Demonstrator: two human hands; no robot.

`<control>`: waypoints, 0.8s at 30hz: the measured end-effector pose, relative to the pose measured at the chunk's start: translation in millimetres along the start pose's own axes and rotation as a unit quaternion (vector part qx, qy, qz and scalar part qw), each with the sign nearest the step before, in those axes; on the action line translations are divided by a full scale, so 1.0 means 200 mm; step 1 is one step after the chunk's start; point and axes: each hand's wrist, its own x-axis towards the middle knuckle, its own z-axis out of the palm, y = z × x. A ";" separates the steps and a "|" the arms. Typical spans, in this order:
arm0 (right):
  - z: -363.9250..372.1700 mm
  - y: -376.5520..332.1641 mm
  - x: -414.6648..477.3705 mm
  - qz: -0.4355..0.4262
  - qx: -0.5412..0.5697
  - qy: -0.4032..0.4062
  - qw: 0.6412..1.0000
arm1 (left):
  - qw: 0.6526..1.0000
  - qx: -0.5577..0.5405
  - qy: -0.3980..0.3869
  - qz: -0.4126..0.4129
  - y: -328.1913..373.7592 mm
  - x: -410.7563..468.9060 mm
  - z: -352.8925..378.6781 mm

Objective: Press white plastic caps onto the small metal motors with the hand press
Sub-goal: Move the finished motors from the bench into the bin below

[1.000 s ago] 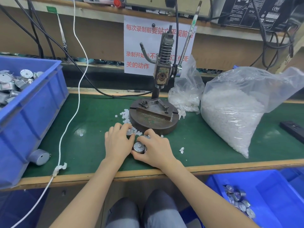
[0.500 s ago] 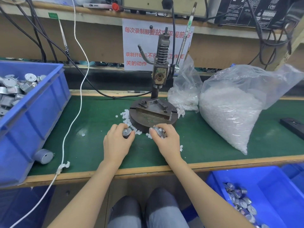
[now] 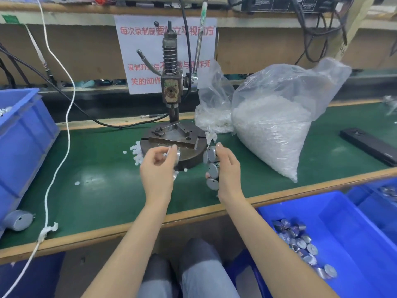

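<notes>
Head view: hand press stands at centre on green tabletop. Left hand is at press base's 7 o'clock, fingers curled, thumb & forefinger pinching one motor. Right hand is at base's 5 o'clock, fingers clamped round a motor stack, approx. three. Loose caps lie on tabletop at base's 9 o'clock. Bag of white caps sits at press's 3 o'clock, w/ small bag btwn them. Right bin, blue, at view's 4 o'clock, holds more motors. Left bin at 9 o'clock; stray motor beside it at 8 o'clock.
</notes>
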 end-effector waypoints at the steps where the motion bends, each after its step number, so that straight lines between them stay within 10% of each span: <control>1: -0.03 -0.04 0.01 -0.003 0.013 0.006 1.000 | 1.000 -0.011 -0.022 0.003 0.03 -0.04 0.08; 10: -0.75 -0.25 -0.02 -0.057 -0.020 0.160 0.985 | 0.960 -0.130 -0.227 -0.102 0.08 -0.55 0.80; 19: -1.41 0.10 -0.22 0.020 -0.127 0.367 0.921 | 0.912 0.013 -0.382 -0.145 -0.32 -1.06 1.12; 24: -1.61 0.45 -0.29 0.214 -0.294 0.352 0.863 | 0.856 0.245 -0.436 -0.129 -0.62 -1.16 1.15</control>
